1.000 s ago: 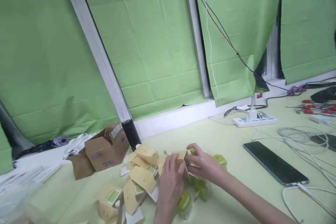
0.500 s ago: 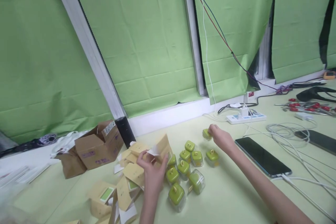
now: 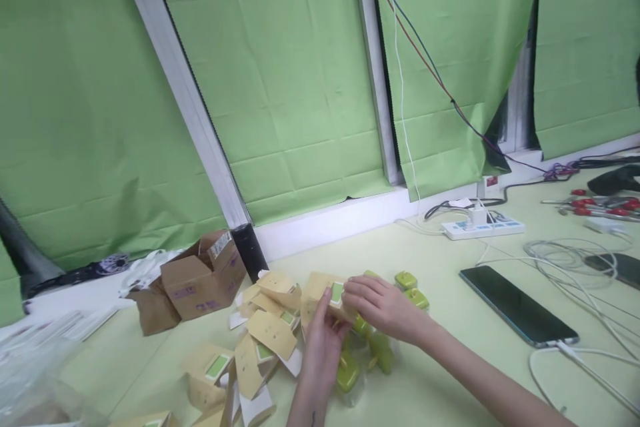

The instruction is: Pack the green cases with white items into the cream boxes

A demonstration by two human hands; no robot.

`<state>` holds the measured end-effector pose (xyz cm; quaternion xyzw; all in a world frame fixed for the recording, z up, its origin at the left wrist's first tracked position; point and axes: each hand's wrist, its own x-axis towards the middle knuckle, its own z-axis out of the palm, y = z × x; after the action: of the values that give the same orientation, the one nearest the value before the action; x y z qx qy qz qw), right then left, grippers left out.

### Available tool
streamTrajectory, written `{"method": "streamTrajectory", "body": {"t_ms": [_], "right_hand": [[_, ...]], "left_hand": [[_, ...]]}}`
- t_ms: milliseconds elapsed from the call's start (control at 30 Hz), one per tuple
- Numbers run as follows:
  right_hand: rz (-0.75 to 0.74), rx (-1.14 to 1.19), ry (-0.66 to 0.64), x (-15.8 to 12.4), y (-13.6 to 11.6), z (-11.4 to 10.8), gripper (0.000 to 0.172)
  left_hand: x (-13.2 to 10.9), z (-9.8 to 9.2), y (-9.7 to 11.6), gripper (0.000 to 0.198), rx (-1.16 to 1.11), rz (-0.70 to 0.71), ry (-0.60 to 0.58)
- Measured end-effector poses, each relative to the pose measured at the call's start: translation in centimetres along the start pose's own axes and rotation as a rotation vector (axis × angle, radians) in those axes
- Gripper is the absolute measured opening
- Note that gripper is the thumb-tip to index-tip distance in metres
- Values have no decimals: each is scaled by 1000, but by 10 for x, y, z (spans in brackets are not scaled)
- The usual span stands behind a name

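Note:
My left hand is closed around a tan cardboard sleeve with a green label panel. On the sleeve's right edge, the fingers of my right hand are curled over it. Several small clear jars with green lids stand below and behind my right hand, partly covered by it. To its upper right are two more green lids. Left of my hands lies a loose pile of similar tan cardboard sleeves, some showing green panels and white inner faces.
An opened brown carton and a black cylinder stand at the back left. A phone with a white cable lies on the right, and a power strip behind it. Clear plastic fills the lower left corner.
My right hand has left the green-lidded jar at the back and come left to the cardboard sleeve in my left hand. The view has shifted slightly.

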<state>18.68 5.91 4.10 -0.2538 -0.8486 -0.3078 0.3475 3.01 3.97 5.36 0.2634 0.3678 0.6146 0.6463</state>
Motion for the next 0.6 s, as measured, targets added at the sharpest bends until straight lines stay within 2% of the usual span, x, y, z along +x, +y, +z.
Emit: {"method": "streamTrajectory", "body": {"t_ms": [67,167,267,467,533,600], "right_hand": [[-30,-58,99,-1,-2,-1,19],[-35,-74,138,-4,0,-4,20],[31,-79,115,-3,1,-6,23],[97,-104,57,-9,0,-4,27],[106,-80,33,-13,-1,-1,27],[120,-45,13,-13,-1,0,25]], "left_hand": [[-2,4,-1,17,-37,-79,-8],[-2,9,3,22,-49,-91,-75],[-1,14,7,21,48,-19,-130],[1,19,6,23,146,25,-136],[4,20,8,23,198,64,-105],[9,17,17,27,367,156,5]]}}
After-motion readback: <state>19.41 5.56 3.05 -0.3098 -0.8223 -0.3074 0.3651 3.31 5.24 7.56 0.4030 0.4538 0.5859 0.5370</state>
